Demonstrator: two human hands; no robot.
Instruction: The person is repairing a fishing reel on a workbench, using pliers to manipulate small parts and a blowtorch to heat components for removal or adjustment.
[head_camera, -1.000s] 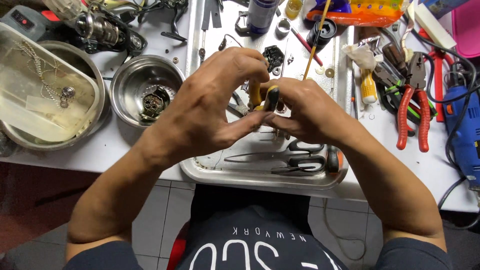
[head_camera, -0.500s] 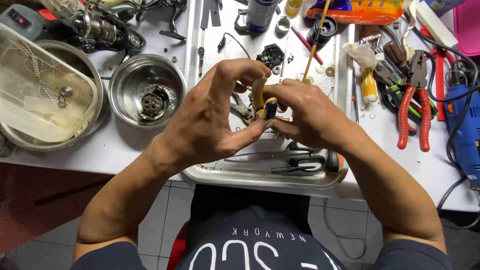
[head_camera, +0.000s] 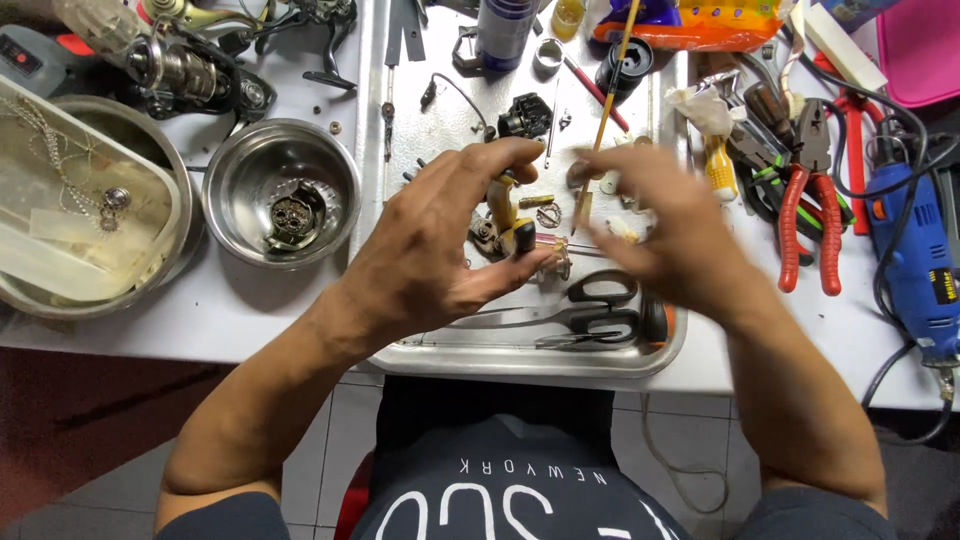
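Note:
My left hand (head_camera: 440, 250) pinches a small yellow and black part (head_camera: 508, 215) between thumb and fingers, over a metal tray (head_camera: 520, 355). My right hand (head_camera: 670, 235) is blurred by motion, just to the right of that part and apart from it, fingers spread toward small metal pieces (head_camera: 545, 212) on the tray. I cannot tell if it holds anything. Black-handled scissors (head_camera: 600, 305) lie in the tray below both hands.
A steel bowl (head_camera: 280, 190) with a gear part stands left of the tray. Further left is a clear plastic tub (head_camera: 70, 225) in a round pan. Red pliers (head_camera: 810, 190) and a blue rotary tool (head_camera: 915, 260) lie at the right. Bottles and a brush crowd the back.
My right hand has let go of the yellow and black part and pulled away to the right. The left hand still holds the part and has shifted slightly.

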